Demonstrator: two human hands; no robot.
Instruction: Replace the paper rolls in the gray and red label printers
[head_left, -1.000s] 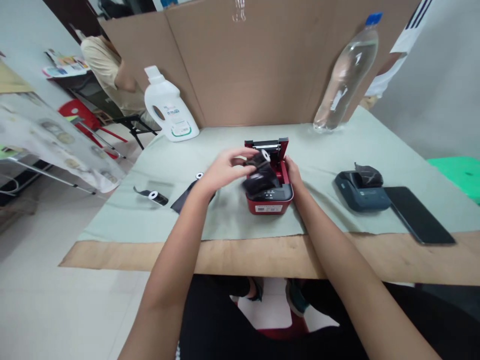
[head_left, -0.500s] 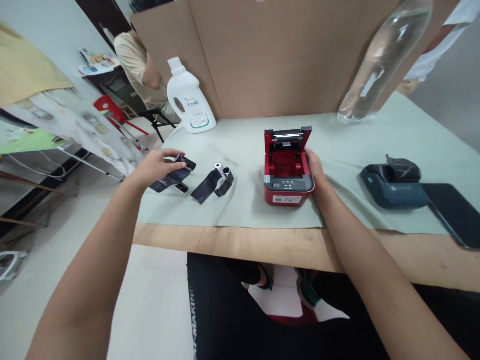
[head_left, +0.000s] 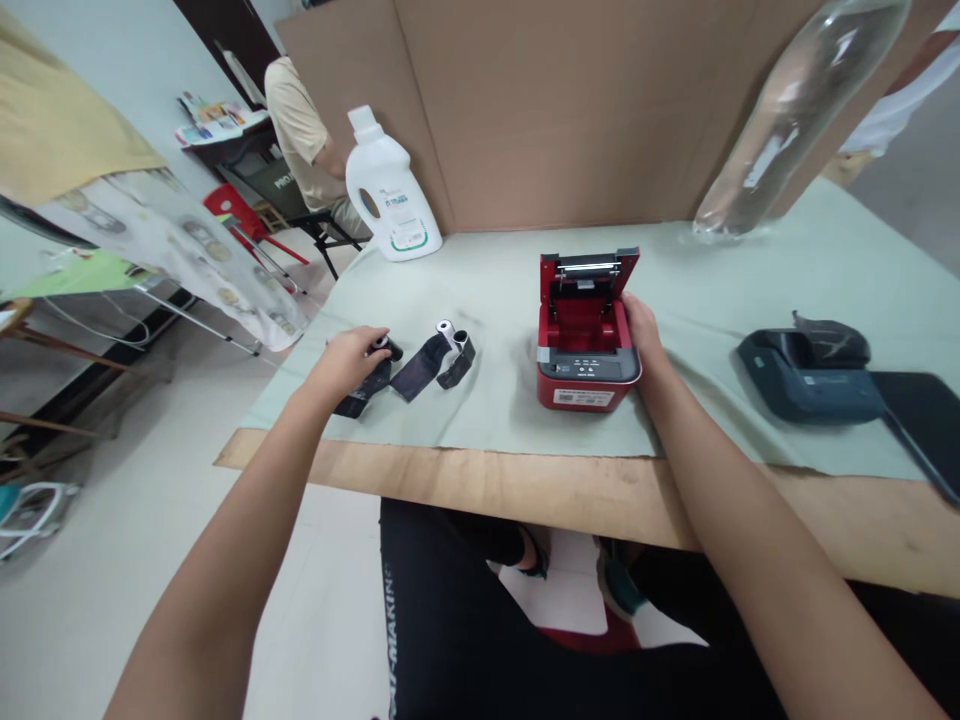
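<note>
Toward the left of the table, my left hand (head_left: 351, 364) has its thumb and fingers closed around a dark paper roll (head_left: 387, 347). The roll's loose black strip (head_left: 360, 398) trails on the cloth below the hand. Just right of it lie more small rolls with dark strips (head_left: 421, 368), one showing a white end. At the centre sits a red label printer (head_left: 589, 392) with its lid raised and its red inner bay exposed. My right hand (head_left: 642, 328) grips the printer's right side; some of its fingers are hidden behind the casing.
Right of the printer stands a dark blue device (head_left: 814, 385) with a dark strip on top, beside a black phone (head_left: 921, 415). A white detergent bottle (head_left: 394, 200) and a clear inflated plastic bag (head_left: 780, 140) stand before the cardboard panel (head_left: 555, 120). A person (head_left: 304, 130) sits behind.
My left hand has lowered the roll and strip toward the cloth, closer to the other rolls. My right hand stays on the printer, whose lid is still up. The view has shifted slightly.
</note>
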